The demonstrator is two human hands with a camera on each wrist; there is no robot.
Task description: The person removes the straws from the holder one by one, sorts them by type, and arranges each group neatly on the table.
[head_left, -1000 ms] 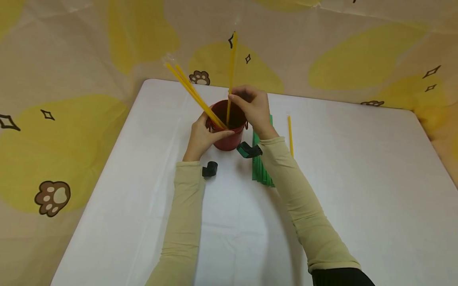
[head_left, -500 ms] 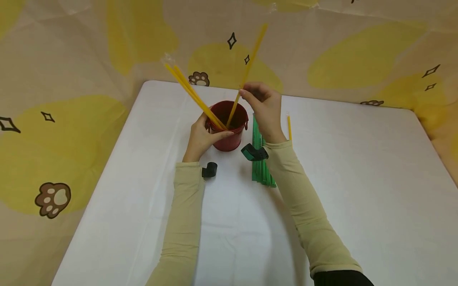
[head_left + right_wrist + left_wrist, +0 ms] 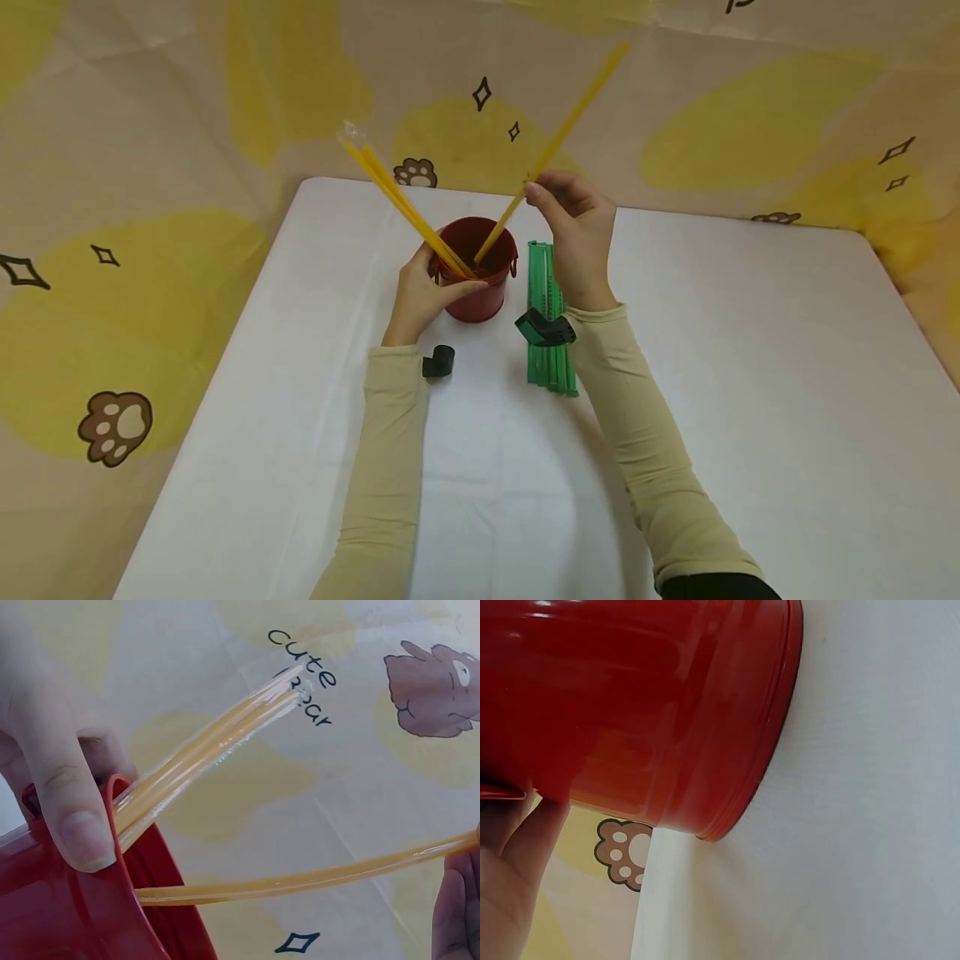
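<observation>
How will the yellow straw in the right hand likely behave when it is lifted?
Probably semi-stiff: the yellow straw looks only gently curved between the red bucket and the right hand. Likely light, since a fingertip pinch holds it. Its shiny surface may feel slippery.

A: What does the white tabletop (image 3: 765,400) bear?
B: Slim green strips (image 3: 547,363); they lie side by side, lengthwise.
A: And beyond its edges?
B: A beige backdrop (image 3: 142,150) along the back and left; it carries large yellow blotches (image 3: 757,121), brown paw prints (image 3: 116,428) and four-pointed sparkle outlines (image 3: 482,94).
A: Any lettering?
B: The right wrist view shows the word "cute" (image 3: 303,657) in black; a second word below is partly hidden; a brown cartoon animal (image 3: 427,697) sits nearby, cut off by the frame's edge.
</observation>
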